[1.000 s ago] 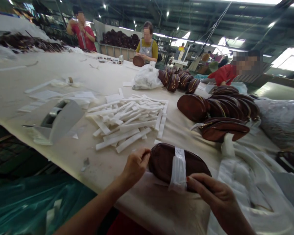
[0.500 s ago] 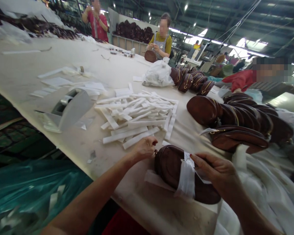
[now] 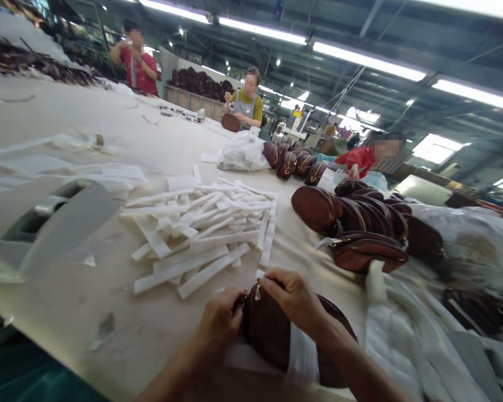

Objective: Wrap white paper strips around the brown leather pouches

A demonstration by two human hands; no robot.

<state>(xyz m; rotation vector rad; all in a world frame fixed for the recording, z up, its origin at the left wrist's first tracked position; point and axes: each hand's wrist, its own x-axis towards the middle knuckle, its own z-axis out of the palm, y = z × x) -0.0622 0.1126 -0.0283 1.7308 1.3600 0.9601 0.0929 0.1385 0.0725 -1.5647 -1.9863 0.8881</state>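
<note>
A dark brown leather-like bag (image 3: 268, 329) with rounded ends lies on the table right in front of me. My left hand (image 3: 223, 315) is closed at its left end, thumb and finger pinching the bag's edge near a small dark fitting. Over the bag's top reaches my right hand (image 3: 295, 298), its fingertips pinched together at a thin white loop (image 3: 257, 292) near that same end. Around the bag's middle hangs a translucent white band (image 3: 302, 354). Part of the bag is hidden under my right hand and forearm.
A heap of white strips (image 3: 209, 223) lies just beyond my hands. A grey tape dispenser (image 3: 62, 223) stands left. Brown bags (image 3: 360, 223) are stacked at right, beside white wrapping (image 3: 396, 329). Co-workers (image 3: 245, 103) are around the table's far side.
My right hand has moved left, from the white band to the bag's left end. My left hand now grips closer against that end. The view has shifted right and up.
</note>
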